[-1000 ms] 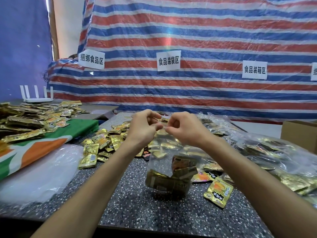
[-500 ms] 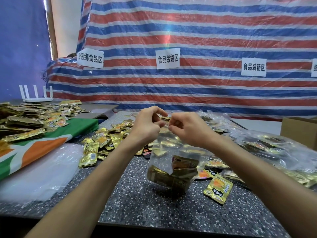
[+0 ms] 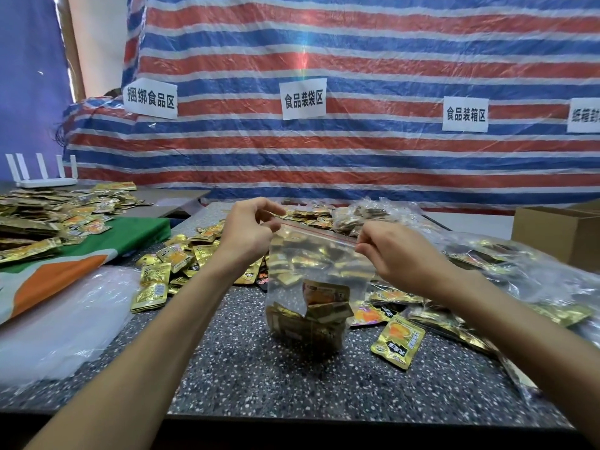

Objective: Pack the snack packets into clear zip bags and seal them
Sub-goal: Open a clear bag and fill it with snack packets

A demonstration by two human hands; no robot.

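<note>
A clear zip bag [image 3: 319, 271] with a red zip line hangs upright over the speckled table [image 3: 259, 378], several gold snack packets [image 3: 311, 319] heaped in its bottom. My left hand [image 3: 248, 233] pinches the bag's top left corner. My right hand [image 3: 394, 251] pinches the top right corner, so the zip strip is stretched between them. Loose gold packets [image 3: 156, 287] lie left of the bag, and one packet [image 3: 398, 342] lies flat to its right.
Filled clear bags [image 3: 506, 264] pile up at the right, beside a cardboard box [image 3: 558, 235]. A stack of empty clear bags [image 3: 58, 323] lies at the left front. More packets [image 3: 42, 222] cover a green and orange cloth [image 3: 97, 254] on the left table. A striped tarp hangs behind.
My hands, close together at the middle of the bag's top before, have moved apart along the zip strip. The right hand slid right to the corner and the bag mouth now lies stretched flat.
</note>
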